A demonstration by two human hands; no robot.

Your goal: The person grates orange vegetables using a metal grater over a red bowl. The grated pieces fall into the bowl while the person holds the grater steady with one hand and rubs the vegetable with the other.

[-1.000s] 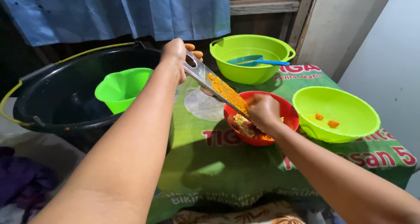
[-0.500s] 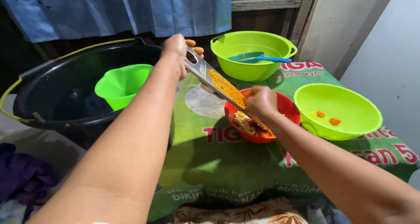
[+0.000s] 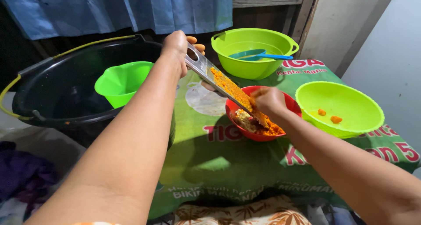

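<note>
My left hand grips the upper end of a flat metal grater, which slants down into a red bowl. Orange pulp coats the grater's face. My right hand presses a small orange piece against the grater's lower part, over the bowl; the piece is mostly hidden by my fingers. Grated orange shreds lie heaped in the red bowl.
A shallow lime-green bowl at right holds two small orange pieces. A deeper lime-green bowl behind holds a blue ladle. At left a black basin contains a small green bowl. A green printed cloth covers the table.
My right hand has slid up the grater from inside the red bowl, then partway back down. The left hand holds the grater steady.
</note>
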